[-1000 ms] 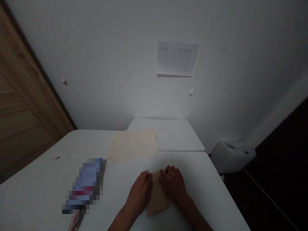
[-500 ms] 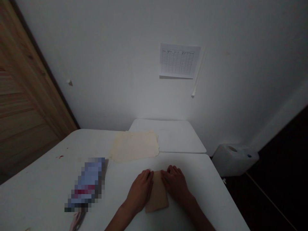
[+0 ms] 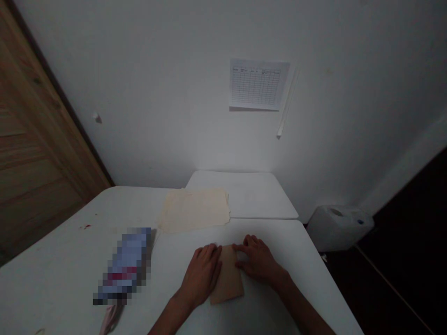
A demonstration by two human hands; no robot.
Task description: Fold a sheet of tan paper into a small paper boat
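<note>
A flat brown rectangle [image 3: 228, 277], which looks like folded paper or thin card, lies on the white table in front of me. My left hand [image 3: 203, 270] rests along its left edge, fingers closed together and holding it down near the far left corner. At the opposite edge is my right hand [image 3: 260, 260]. Its index finger is stretched onto the far right corner, the thumb touches the right side lower down, and a gap shows between them. The other fingers of that hand are bent. Both palms hide part of what lies underneath.
Cream sheets [image 3: 193, 209] lie beyond my hands, partly over a second white tabletop [image 3: 258, 195] by the wall. A blurred blue item [image 3: 129, 260] with a pinkish strap [image 3: 110, 318] lies left. A white plastic container [image 3: 338, 228] stands right of the table [image 3: 293, 279].
My right hand's thumb and index finger have spread apart along the right edge, and its wrist has swung slightly outward. My left hand stays on the brown piece. The view has shifted slightly.
</note>
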